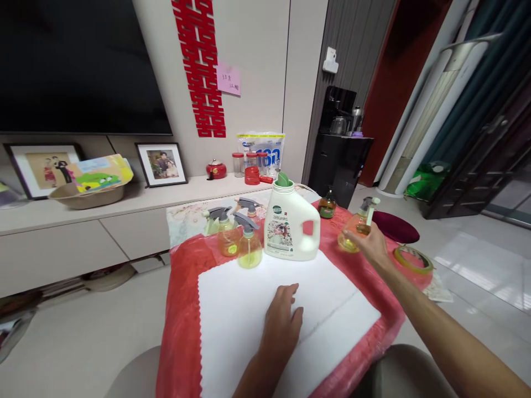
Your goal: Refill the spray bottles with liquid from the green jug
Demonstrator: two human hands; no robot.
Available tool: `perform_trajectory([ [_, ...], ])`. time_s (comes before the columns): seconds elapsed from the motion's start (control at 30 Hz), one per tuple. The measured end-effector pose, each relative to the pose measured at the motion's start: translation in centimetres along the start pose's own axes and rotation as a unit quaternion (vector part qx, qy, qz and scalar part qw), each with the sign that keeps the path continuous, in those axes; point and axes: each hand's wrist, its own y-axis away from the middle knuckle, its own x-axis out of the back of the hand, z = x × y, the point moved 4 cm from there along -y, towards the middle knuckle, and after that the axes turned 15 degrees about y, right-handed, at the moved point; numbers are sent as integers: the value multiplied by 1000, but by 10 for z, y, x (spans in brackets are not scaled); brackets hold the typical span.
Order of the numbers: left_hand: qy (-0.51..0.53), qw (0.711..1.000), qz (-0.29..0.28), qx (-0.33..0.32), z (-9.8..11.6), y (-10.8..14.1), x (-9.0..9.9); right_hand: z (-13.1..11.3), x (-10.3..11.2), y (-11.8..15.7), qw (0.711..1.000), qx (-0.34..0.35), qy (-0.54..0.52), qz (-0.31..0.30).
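My right hand (pixel 372 243) is wrapped round a clear spray bottle (pixel 352 245) with yellowish liquid at the right side of the table. My left hand (pixel 282 319) hovers over or rests on the white cloth (pixel 232 326); its fingers are loosely bent, the thumb is apart, and it holds nothing. Beyond it stands a large pale green jug (pixel 279 232) with a green funnel-like piece (pixel 283 179) in its mouth. Left of the jug are several spray bottles with grey trigger heads, the nearest spray bottle (pixel 249 255) holding yellow-green liquid.
Red plastic sheeting (pixel 182 309) covers the table under the cloth. A dark green bottle (pixel 327 207) stands behind the jug's handle. At the right edge lies a roll of tape (pixel 412 260). Red-lidded jars (pixel 238 166) and framed photos (pixel 161 165) line the cabinet behind.
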Motion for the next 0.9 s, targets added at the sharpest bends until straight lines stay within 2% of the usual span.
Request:
perform_trajectory([
  [0.33,-36,999,-11,24,-15,8,-6,10,-66,-78,997,-19,66,44],
  [0.5,-77,997,-29,-7,-28,9,-12,20,-93,-103,993,-49,83,71],
  [0.6,-100,994,-32,-23,-32,8,-13,26,-107,-113,991,-61,88,80],
  [0.7,-110,993,-32,-13,-33,7,-13,31,-119,-118,990,-64,91,85],
  [0.9,-90,996,-25,-3,-33,9,-13,38,-131,-114,993,-46,85,74],
])
